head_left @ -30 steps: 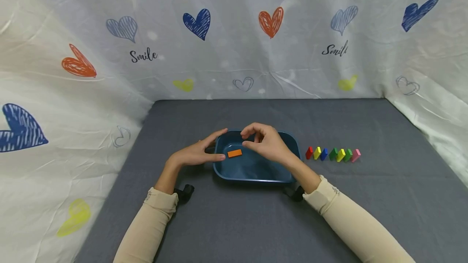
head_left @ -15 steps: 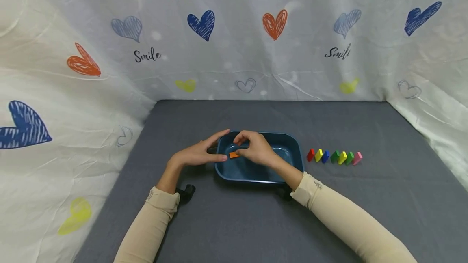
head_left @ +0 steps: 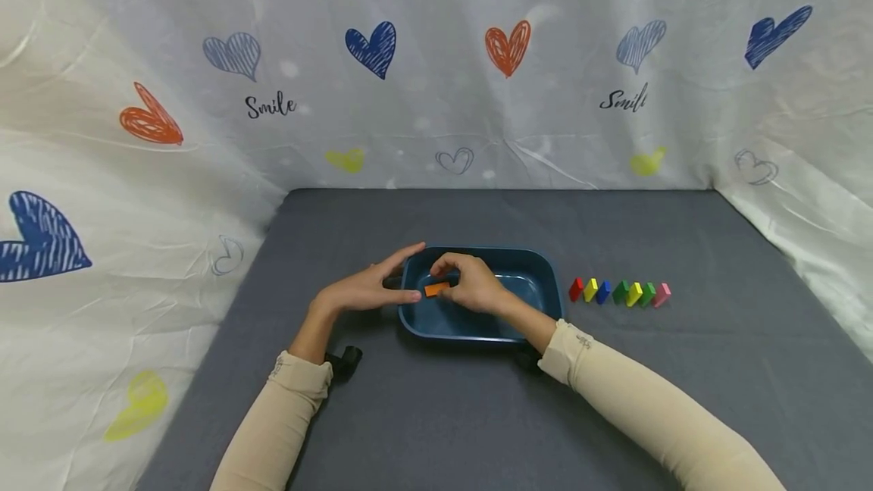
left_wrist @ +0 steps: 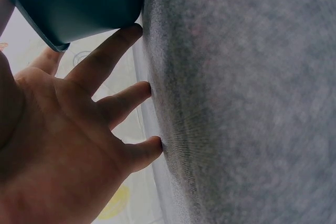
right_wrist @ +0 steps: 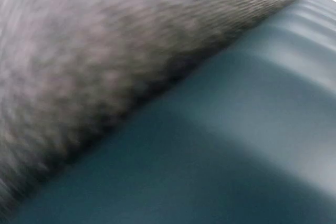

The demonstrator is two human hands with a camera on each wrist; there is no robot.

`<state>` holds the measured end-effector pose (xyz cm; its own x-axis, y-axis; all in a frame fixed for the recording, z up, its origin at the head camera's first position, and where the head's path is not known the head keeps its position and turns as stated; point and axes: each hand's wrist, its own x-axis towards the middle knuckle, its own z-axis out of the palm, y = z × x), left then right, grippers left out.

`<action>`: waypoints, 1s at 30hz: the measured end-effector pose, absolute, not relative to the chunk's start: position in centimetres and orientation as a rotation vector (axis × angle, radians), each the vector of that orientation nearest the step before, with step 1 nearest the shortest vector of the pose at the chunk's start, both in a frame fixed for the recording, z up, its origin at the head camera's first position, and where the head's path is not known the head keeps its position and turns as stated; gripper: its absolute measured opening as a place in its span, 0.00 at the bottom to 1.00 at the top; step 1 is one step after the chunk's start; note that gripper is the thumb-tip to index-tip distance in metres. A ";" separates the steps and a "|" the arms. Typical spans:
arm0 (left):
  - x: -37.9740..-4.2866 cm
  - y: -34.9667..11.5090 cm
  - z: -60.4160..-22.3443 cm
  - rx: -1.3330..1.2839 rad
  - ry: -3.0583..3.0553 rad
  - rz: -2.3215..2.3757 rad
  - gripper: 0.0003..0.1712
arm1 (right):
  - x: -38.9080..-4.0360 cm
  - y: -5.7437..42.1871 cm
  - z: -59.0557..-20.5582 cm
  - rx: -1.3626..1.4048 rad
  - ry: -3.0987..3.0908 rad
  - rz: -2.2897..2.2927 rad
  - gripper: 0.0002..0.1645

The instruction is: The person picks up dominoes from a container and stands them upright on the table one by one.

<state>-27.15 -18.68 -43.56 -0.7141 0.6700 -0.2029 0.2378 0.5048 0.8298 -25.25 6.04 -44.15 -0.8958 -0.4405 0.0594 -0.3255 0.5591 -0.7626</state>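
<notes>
A dark blue rectangular tray [head_left: 450,337] sits on the grey cloth, with one orange domino [head_left: 433,290] lying inside at its left. My left hand [head_left: 361,289] spreads its fingers round the tray's left end, thumb near the front rim side and index finger at the back. In the left wrist view, straight fingers of this left hand [left_wrist: 68,129] touch the tray [left_wrist: 89,3] and the cloth. Inside the tray my right hand [head_left: 474,284] has curled fingers over the domino. Its thumb touches or nearly touches the domino's right end; whether the fingers grip it is hidden.
Several coloured dominoes [head_left: 619,292], red, yellow, blue, green and pink, stand in a row right of the tray. The right wrist view holds the tray's outer wall [right_wrist: 210,156] and blurred cloth [right_wrist: 79,51]. A white curtain [head_left: 436,82] with printed hearts closes the back.
My right hand has come left and down from above the tray's middle to the orange domino. My left hand has kept its place. The row of dominoes is unchanged.
</notes>
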 end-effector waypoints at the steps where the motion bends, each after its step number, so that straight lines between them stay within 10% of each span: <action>1: -27.1 -18.7 -43.6 0.742 2.239 1.125 0.51 | -25.3 6.1 -44.3 -0.640 2.642 -1.258 0.20; 30: -27.2 -18.8 -43.7 0.734 2.260 1.108 0.52 | -26.1 5.8 -45.5 -0.678 2.633 -1.266 0.18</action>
